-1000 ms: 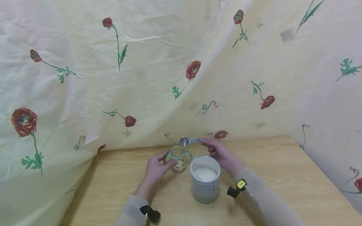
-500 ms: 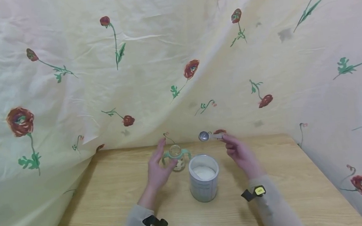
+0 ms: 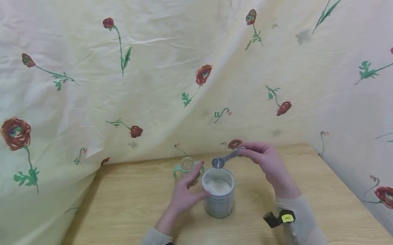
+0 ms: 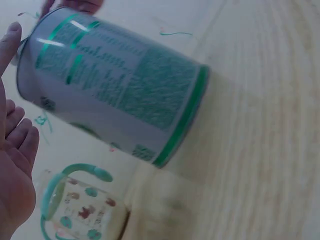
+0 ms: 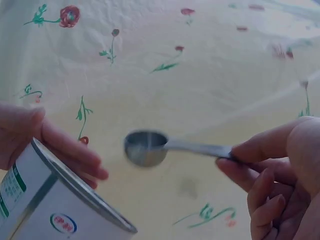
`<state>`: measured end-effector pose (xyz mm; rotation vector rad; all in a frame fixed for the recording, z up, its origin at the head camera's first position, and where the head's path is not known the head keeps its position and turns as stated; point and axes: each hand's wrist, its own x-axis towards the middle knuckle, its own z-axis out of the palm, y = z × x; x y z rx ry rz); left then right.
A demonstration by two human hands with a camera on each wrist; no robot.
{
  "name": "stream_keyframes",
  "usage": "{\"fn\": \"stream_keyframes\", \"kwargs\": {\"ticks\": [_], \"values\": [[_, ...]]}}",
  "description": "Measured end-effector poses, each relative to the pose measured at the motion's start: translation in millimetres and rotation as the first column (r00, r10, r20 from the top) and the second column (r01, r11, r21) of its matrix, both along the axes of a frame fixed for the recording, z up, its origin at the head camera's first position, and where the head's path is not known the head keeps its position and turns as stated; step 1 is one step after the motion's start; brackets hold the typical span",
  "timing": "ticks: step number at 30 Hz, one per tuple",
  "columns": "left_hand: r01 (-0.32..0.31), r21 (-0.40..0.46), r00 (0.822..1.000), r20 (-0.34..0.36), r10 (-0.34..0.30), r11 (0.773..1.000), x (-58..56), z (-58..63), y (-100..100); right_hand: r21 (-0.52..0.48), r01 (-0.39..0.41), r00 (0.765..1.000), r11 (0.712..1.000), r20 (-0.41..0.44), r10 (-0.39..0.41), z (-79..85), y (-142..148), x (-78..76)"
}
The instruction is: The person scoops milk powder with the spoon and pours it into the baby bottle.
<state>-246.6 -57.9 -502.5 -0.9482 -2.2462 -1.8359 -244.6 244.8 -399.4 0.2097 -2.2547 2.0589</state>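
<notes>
A metal measuring spoon (image 5: 147, 150) is pinched by its handle between thumb and fingers of my right hand (image 3: 270, 164); its round bowl is just above the far rim of the can. The open can (image 3: 219, 205), white with green print in the left wrist view, stands upright and holds white powder (image 3: 218, 187). My left hand (image 3: 186, 194) is at the can's left side, thumb near the rim and fingers extended behind it. Past that hand stands a small clear bottle (image 4: 85, 210) with green handles and an open mouth, partly hidden by my fingers in the head view.
The can and bottle stand on a light wooden table (image 3: 126, 205). A pale cloth (image 3: 158, 83) with red flowers hangs behind the table and along its sides.
My left hand has let go of the bottle and moved right to the can. My right hand has drawn the measuring spoon away from the bottle, then brought it over the can's far rim.
</notes>
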Motion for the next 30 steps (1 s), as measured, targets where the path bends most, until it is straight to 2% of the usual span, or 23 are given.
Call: {"fn": "stream_keyframes", "kwargs": {"ticks": [5,8,10,12,16,20,22,25,30], "values": [[0.07,0.009,0.998,0.006,-0.07,0.997,-0.1,-8.3,5.5,0.175,-0.002,0.991,0.985,-0.133,0.025,5.0,-10.7,14.4],[0.084,0.028,0.996,0.019,-0.084,0.996,-1.0,-13.9,7.0,0.29,0.006,0.979,0.957,-0.196,0.053,5.5,-19.2,20.9],[0.088,0.039,0.996,0.031,-0.089,0.995,-1.2,-16.0,7.3,0.377,0.012,0.961,0.926,-0.259,0.094,4.5,-23.8,22.8],[0.093,0.049,0.994,0.048,-0.096,0.994,-1.0,-16.6,7.4,0.478,0.029,0.923,0.878,-0.35,0.16,2.8,-27.1,21.9],[0.108,0.06,0.99,0.083,-0.113,0.992,-0.5,-16.4,7.2,0.652,0.101,0.814,0.751,-0.489,0.315,-2.9,-30.0,15.9],[0.104,0.045,0.989,0.104,-0.108,0.994,-0.5,-17.3,7.8,0.744,0.147,0.716,0.652,-0.535,0.448,-8.2,-32.1,10.6],[0.1,0.038,0.989,0.106,-0.104,0.994,-0.7,-17.6,8.6,0.768,0.155,0.686,0.621,-0.536,0.491,-9.2,-33.3,9.7],[0.09,0.034,0.99,0.105,-0.093,0.995,-0.7,-17.7,9.7,0.792,0.15,0.684,0.592,-0.516,0.516,-9.6,-34.5,10.4],[0.087,0.037,0.99,0.106,-0.091,0.995,-1.8,-19.5,11.0,0.819,0.143,0.717,0.556,-0.473,0.512,-7.6,-36.6,14.5]]}}
